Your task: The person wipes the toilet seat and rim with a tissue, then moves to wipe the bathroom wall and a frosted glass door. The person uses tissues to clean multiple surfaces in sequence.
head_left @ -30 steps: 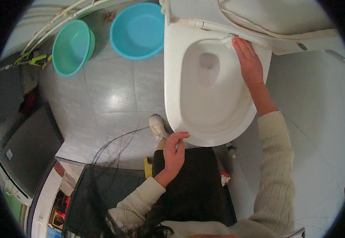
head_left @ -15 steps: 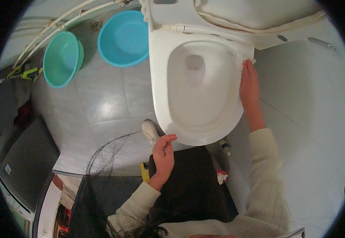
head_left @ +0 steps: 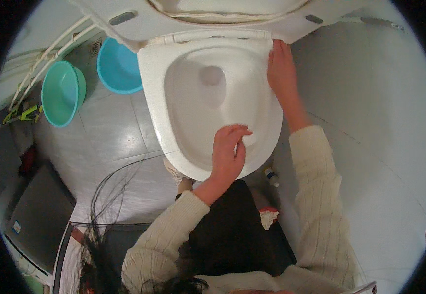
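In front of me is a white toilet (head_left: 156, 110) with its seat and lid raised (head_left: 252, 25) at the back. My right hand (head_left: 282, 68) presses its fingers on the rim's far right corner, close to the seat hinge. A white tissue is under these fingers, mostly hidden by them and hard to tell from the white rim. Above the front part of the bowl hovers my left hand (head_left: 228, 153). Its fingers are loosely bent, the thumb stands a little apart, and I see nothing in it.
A green basin (head_left: 62, 93) and a blue basin (head_left: 120, 67) stand on the grey tiled floor at the left. Behind them run white pipes (head_left: 44, 61). A small bottle (head_left: 272, 177) lies right of the toilet's front. Dark hair strands hang at lower left.
My view has shifted, so the toilet appears further left. My right hand has slid back along the rim to the hinge corner. My left hand has come from beside the toilet's front to over the bowl.
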